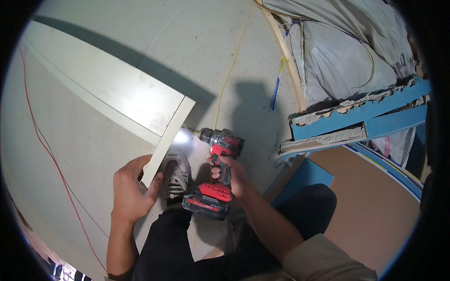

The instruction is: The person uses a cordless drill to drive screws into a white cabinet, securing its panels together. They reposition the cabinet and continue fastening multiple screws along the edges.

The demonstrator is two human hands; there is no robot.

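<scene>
The right hand [233, 175] has its fingers [216, 172] curled tight around the grip of a red and black drill [218, 161], wrapping it fully. The drill lies roughly level, its chuck pointing left, and its tip meets the narrow edge of a pale board [140, 100] near that board's lower corner. A bright patch of light falls on the edge just where the tip touches. The drill's battery [207, 200] sits below the hand, close to the knee.

The left hand [131, 189] rests against the board's lower end. Its thumb lies on the near side of the edge and the fingers [136, 164] bend over the top corner, pressed close together, clamping the board between them.

The board stands on its edge and runs away to the upper left, casting a long shadow on the floor [201, 42] behind it. A shoe [176, 175] stands just beside the board's end, between the two hands, under dark trousers [168, 243].

A red cord [49, 154] curves along the left side, and a thin yellow cord [229, 70] runs up from near the drill. To the right, blue boards [365, 117] with crumbled edges lie stacked, with grey sheeting [337, 51] bundled above them and a brown panel [375, 210] below.
</scene>
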